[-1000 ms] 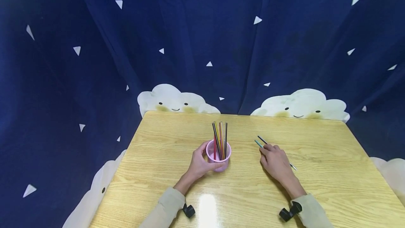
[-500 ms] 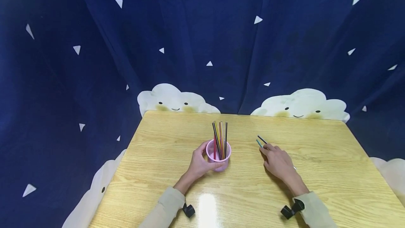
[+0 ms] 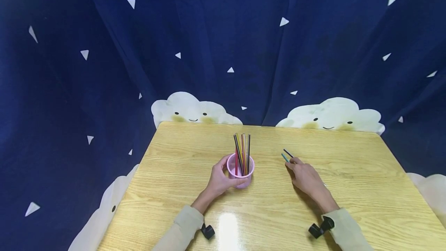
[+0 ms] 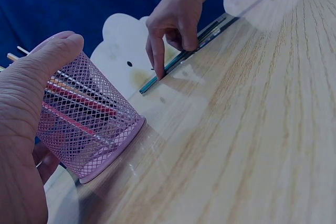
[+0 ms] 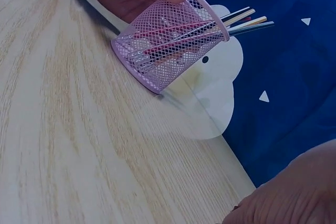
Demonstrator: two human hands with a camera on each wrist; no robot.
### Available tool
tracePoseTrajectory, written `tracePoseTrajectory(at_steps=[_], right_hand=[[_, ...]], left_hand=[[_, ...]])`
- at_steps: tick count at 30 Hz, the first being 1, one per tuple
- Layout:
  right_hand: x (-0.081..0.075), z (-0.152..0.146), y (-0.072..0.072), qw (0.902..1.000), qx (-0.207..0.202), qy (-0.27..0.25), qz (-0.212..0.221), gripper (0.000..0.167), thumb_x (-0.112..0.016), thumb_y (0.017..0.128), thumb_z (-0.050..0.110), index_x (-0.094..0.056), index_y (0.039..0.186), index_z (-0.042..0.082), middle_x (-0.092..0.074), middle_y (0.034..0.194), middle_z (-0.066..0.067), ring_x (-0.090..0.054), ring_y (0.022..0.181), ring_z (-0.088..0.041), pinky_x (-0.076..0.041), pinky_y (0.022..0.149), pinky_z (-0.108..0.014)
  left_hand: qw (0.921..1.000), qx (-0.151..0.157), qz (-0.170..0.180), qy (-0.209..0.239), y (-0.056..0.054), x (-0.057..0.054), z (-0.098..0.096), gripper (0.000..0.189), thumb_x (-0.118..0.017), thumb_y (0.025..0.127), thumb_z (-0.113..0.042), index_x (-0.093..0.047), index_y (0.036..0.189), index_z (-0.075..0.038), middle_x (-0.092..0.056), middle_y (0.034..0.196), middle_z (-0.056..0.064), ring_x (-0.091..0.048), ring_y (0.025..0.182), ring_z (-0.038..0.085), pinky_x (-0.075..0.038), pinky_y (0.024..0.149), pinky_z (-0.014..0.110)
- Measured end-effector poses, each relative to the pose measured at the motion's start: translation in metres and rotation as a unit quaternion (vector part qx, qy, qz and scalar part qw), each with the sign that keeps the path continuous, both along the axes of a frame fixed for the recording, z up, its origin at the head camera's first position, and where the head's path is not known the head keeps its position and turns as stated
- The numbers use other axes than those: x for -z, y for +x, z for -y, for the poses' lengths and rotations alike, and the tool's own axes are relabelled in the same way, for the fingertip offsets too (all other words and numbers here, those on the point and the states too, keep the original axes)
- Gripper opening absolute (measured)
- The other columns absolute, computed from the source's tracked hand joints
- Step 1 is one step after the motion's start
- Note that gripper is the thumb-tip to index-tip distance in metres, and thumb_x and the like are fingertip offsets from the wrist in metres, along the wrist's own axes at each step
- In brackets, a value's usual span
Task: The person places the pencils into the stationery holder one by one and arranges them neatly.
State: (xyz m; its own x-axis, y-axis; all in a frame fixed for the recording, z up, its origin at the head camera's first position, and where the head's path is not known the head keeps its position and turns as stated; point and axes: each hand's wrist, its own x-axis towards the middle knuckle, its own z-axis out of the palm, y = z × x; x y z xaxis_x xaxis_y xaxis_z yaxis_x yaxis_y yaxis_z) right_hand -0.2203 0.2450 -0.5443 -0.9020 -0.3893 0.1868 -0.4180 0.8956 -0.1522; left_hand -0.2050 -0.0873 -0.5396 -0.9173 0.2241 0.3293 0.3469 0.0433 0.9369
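My left hand (image 3: pixel 220 182) grips a pink mesh pencil holder (image 4: pixel 100 121) standing on the table, thumb on the near side and fingers around the left. Several coloured pencils (image 3: pixel 239 148), among them red, yellow and black ones, lean inside and stick out above the rim. To the right, my right hand (image 3: pixel 308 181) reaches down to the tabletop, pinching a teal pencil (image 4: pixel 148 85) between thumb and fingers. A dark pencil (image 3: pixel 288 153) lies close beside it, partly hidden under the hand. In the right wrist view the right hand's fingers are mostly out of sight.
The light wooden table (image 3: pixel 188 146) ends at a dark blue curtain (image 3: pixel 209 30) with white triangles and smiling clouds. Black straps with small cameras sit at both sleeve cuffs.
My right hand has shifted slightly right, the teal pencil's end moving a little with it and the dark pencil's far end becoming more covered. The left hand and holder stay put.
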Motion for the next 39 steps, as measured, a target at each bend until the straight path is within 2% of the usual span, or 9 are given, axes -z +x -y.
tracePoseTrajectory(at_steps=[7,13,18,22,28,31,35,39], right_hand=[[-0.001,-0.003,-0.002,0.9993,0.002,-0.012,0.035,0.060,-0.069,0.069,-0.013,-0.069,0.129,-0.007,-0.064,0.128,-0.026,-0.063,0.068,-0.026,-0.043,0.052,-0.031],[-0.002,-0.002,-0.001,0.9982,-0.001,-0.041,0.044,0.064,-0.068,0.068,-0.014,-0.067,0.131,-0.008,-0.064,0.129,-0.027,-0.068,0.080,-0.030,-0.047,0.058,-0.033],[0.000,0.000,0.000,0.9974,-0.013,-0.067,0.025,0.065,-0.069,0.068,-0.013,-0.067,0.133,-0.004,-0.063,0.131,-0.024,-0.069,0.088,-0.033,-0.046,0.057,-0.033],[0.002,0.002,-0.002,0.9942,-0.018,-0.105,0.010,0.067,-0.067,0.070,-0.011,-0.066,0.136,0.000,-0.061,0.136,-0.022,-0.063,0.083,-0.025,-0.037,0.053,-0.027],[0.003,0.005,-0.004,0.9846,-0.026,-0.173,-0.009,0.071,-0.062,0.072,-0.013,-0.063,0.142,0.001,-0.058,0.143,-0.021,-0.044,0.063,-0.008,-0.033,0.048,-0.022],[0.001,0.006,-0.004,0.9777,-0.044,-0.202,-0.034,0.073,-0.063,0.072,-0.016,-0.062,0.142,0.002,-0.059,0.141,-0.019,-0.045,0.061,-0.005,-0.035,0.050,-0.021],[-0.003,0.009,-0.004,0.9643,-0.068,-0.250,-0.057,0.074,-0.064,0.072,-0.021,-0.062,0.143,0.001,-0.059,0.141,-0.015,-0.057,0.069,-0.011,-0.039,0.048,-0.018],[-0.008,0.013,-0.002,0.9516,-0.075,-0.291,-0.062,0.075,-0.063,0.075,-0.024,-0.060,0.145,0.001,-0.055,0.146,-0.014,-0.064,0.080,-0.021,-0.036,0.041,-0.012]], left_hand=[[1.0000,0.004,-0.004,0.000,0.001,-0.001,0.000,0.084,-0.095,0.065,0.003,-0.057,0.140,0.006,-0.067,0.131,0.024,-0.064,0.121,0.041,-0.049,0.107,0.062],[1.0000,0.005,0.006,-0.004,0.002,-0.002,0.001,0.085,-0.095,0.066,0.002,-0.057,0.141,0.006,-0.067,0.132,0.024,-0.063,0.121,0.041,-0.049,0.108,0.062],[0.9999,0.007,0.011,-0.010,0.002,-0.002,0.002,0.085,-0.095,0.066,0.001,-0.056,0.142,0.006,-0.066,0.132,0.024,-0.063,0.120,0.041,-0.048,0.107,0.063],[0.9999,0.005,0.010,-0.013,0.002,-0.001,0.001,0.085,-0.095,0.066,0.001,-0.057,0.142,0.006,-0.067,0.131,0.024,-0.064,0.119,0.041,-0.049,0.107,0.063],[0.9998,0.003,0.010,-0.016,0.002,-0.002,0.002,0.084,-0.095,0.067,0.000,-0.057,0.141,0.006,-0.067,0.131,0.023,-0.064,0.120,0.040,-0.050,0.107,0.060],[0.9999,0.003,0.007,-0.014,0.002,-0.002,0.001,0.084,-0.095,0.067,0.000,-0.057,0.141,0.006,-0.067,0.131,0.024,-0.064,0.119,0.040,-0.050,0.106,0.061],[0.9999,0.000,0.000,-0.011,0.002,-0.002,0.001,0.084,-0.095,0.066,-0.001,-0.057,0.141,0.007,-0.067,0.131,0.024,-0.064,0.119,0.041,-0.050,0.105,0.063],[1.0000,-0.001,-0.002,-0.008,0.001,-0.002,0.000,0.084,-0.096,0.065,-0.001,-0.058,0.140,0.005,-0.068,0.130,0.023,-0.064,0.118,0.041,-0.050,0.105,0.061]])
